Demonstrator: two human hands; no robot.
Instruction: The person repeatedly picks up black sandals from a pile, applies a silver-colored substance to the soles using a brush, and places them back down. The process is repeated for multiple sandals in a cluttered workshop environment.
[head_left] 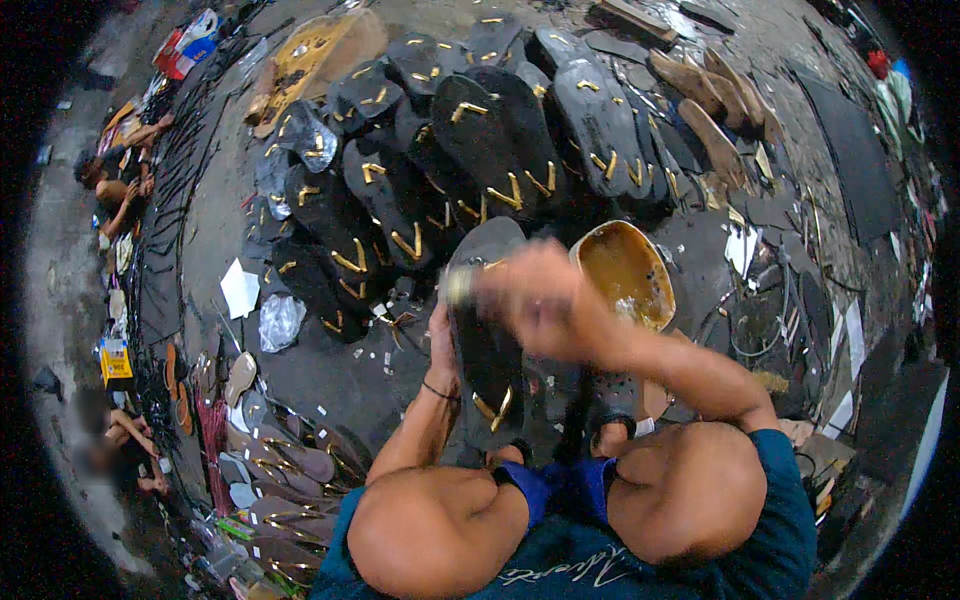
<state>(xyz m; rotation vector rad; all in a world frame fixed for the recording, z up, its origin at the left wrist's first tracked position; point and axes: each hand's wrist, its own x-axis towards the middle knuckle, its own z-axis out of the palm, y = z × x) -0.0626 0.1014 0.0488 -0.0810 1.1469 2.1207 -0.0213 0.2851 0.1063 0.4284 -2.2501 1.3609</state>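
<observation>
My left hand [442, 335] grips the left edge of a black sandal sole [484, 365], which points away from me above the floor between my knees. Small gold strips form a V at its near end, and a bit of gold shows near its far end. Over the sole's upper half is my right hand [540, 295], smeared by motion and closed around something. A pale yellowish end of that thing shows at the sole's left edge; its kind is unclear. Just right of this hand stands an open tub [672, 290] of yellow-brown, glue-like stuff.
Several black soles with gold strips [500, 130] lie piled ahead. Brown sandals [290, 470] lie at lower left, wooden foot forms [715, 100] at far right. A clear plastic bag [282, 322] and scraps litter the floor. Two people [125, 185] [125, 440] sit at left.
</observation>
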